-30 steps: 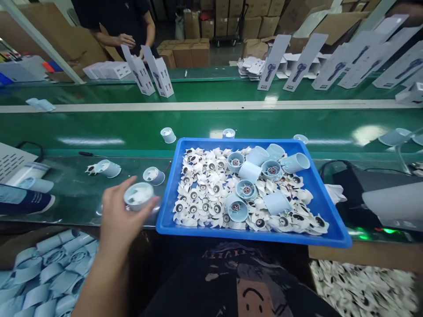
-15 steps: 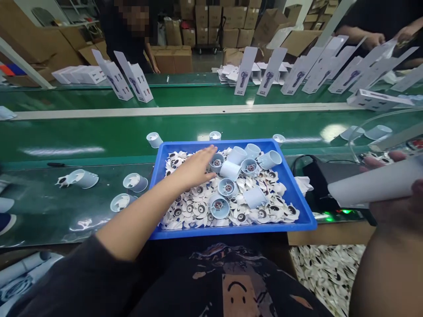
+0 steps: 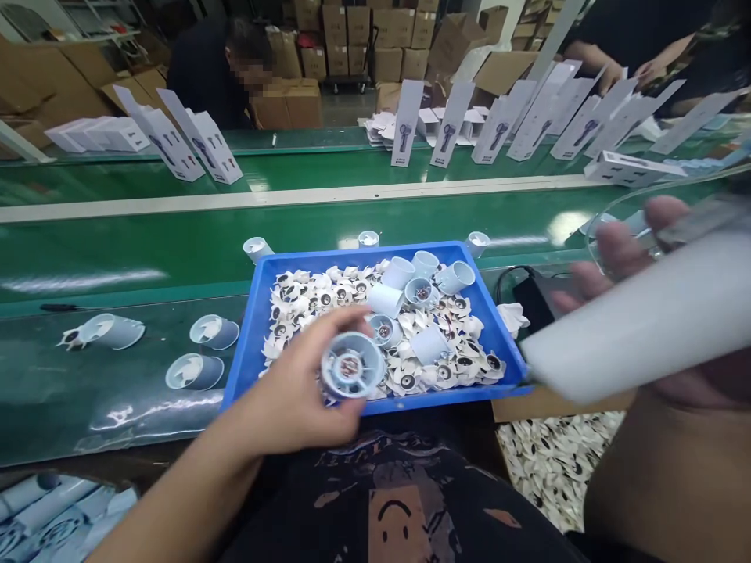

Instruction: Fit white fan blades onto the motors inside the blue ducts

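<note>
My left hand (image 3: 296,399) is closed around a light-blue cylindrical housing (image 3: 352,366), its open end facing up and metal parts visible inside. It is held over the near left part of a blue tray (image 3: 242,344). White fan blades (image 3: 343,295) with dark hubs fill the tray, and several more light-blue housings (image 3: 430,344) lie on top of them. At the right, a blurred white tube-shaped object (image 3: 639,317) lies across my right hand (image 3: 610,246), which holds it with the fingers showing behind. Its far end runs out of clear view.
Three light-blue housings (image 3: 195,371) lie on the bench left of the tray; others stand behind it beside the green belt (image 3: 317,219). White printed boxes (image 3: 449,125) line the far belt. A box of fan blades (image 3: 557,461) sits low right. Co-workers are across the belt.
My left hand has taken a light-blue housing from the tray and drawn it nearer to me. The white tube-shaped object in my right hand has moved left and closer. The view has shifted slightly.
</note>
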The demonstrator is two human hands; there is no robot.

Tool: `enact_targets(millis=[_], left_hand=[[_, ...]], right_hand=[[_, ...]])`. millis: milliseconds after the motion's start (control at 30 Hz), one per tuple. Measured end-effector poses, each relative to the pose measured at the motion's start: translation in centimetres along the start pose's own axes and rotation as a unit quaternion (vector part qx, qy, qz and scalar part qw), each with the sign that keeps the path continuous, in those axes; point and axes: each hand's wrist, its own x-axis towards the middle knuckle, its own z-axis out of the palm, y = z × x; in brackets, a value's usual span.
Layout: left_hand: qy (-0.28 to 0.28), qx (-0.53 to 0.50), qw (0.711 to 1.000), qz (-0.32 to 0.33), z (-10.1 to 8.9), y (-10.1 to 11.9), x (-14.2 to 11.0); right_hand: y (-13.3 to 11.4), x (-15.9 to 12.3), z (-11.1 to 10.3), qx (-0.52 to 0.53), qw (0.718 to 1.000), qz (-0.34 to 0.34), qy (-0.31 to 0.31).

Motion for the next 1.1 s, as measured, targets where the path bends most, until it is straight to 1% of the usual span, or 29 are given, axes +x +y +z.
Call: enact_targets(millis=[33,67,100,167,200,233,300,367,433,533,633,700,767,800,867,933,967,1033,1100], left_hand=[[-0.028,0.016,0.999,0.002,1.3,0.3,0.3],[-0.047,0.035,0.998,0.013,2.4,0.7,0.7],[-0.059,0.050,0.997,0.026,3.3,1.0,1.2],[-0.066,0.064,0.995,0.048,4.5,1.7,2.2],[-0.067,0.067,0.994,0.053,4.7,2.0,2.6],[-0.066,0.069,0.994,0.057,4.9,2.3,2.9],[-0.056,0.068,0.994,0.066,5.0,2.8,3.4],[-0.043,0.059,0.994,0.078,5.0,3.2,3.5],[-0.034,0.050,0.994,0.089,5.1,3.5,3.5],[-0.029,0.052,0.994,0.094,5.2,3.7,3.4],[-0.027,0.058,0.994,0.090,5.4,3.7,3.5],[-0.026,0.057,0.994,0.091,5.6,3.8,3.5],[-0.025,0.053,0.994,0.090,5.6,4.0,3.4],[-0.029,0.050,0.995,0.087,5.6,4.0,3.4],[-0.046,0.057,0.995,0.068,5.4,3.9,3.1],[-0.057,0.095,0.993,0.033,4.7,3.0,2.5],[-0.051,0.122,0.991,0.011,4.2,2.2,2.0],[-0.007,0.173,0.984,-0.031,3.0,0.0,0.9],[0.053,0.200,0.976,-0.062,2.0,-2.5,-0.4]], right_hand=[[-1.1,-0.3,1.4,0.066,0.996,0.011,-0.051],[-2.3,-0.6,2.9,0.119,0.989,0.020,-0.083],[-3.7,-0.9,4.4,0.151,0.984,0.014,-0.094],[-6.3,-1.4,7.1,0.191,0.979,0.015,-0.065],[-7.3,-1.7,8.1,0.198,0.978,0.023,-0.054],[-8.1,-1.8,8.8,0.201,0.978,0.031,-0.049],[-9.0,-2.1,9.4,0.203,0.976,0.040,-0.062],[-9.1,-2.3,9.3,0.211,0.974,0.036,-0.082],[-8.9,-2.5,9.0,0.210,0.974,0.023,-0.080],[-8.8,-2.8,9.2,0.175,0.984,0.009,-0.035],[-8.8,-3.0,9.6,0.149,0.988,0.025,-0.008],[-8.6,-3.0,9.6,0.154,0.988,0.026,-0.021],[-8.5,-2.9,9.3,0.162,0.986,0.005,-0.046],[-8.4,-2.8,9.1,0.161,0.986,-0.005,-0.051],[-8.0,-2.5,8.5,0.149,0.988,0.007,-0.048],[-7.0,-2.0,7.5,0.147,0.989,0.015,-0.013],[-6.1,-1.8,6.9,0.155,0.988,0.007,0.007],[-3.8,-1.3,5.5,0.175,0.983,-0.017,0.054],[-1.0,-1.1,3.9,0.167,0.981,-0.013,0.103]])
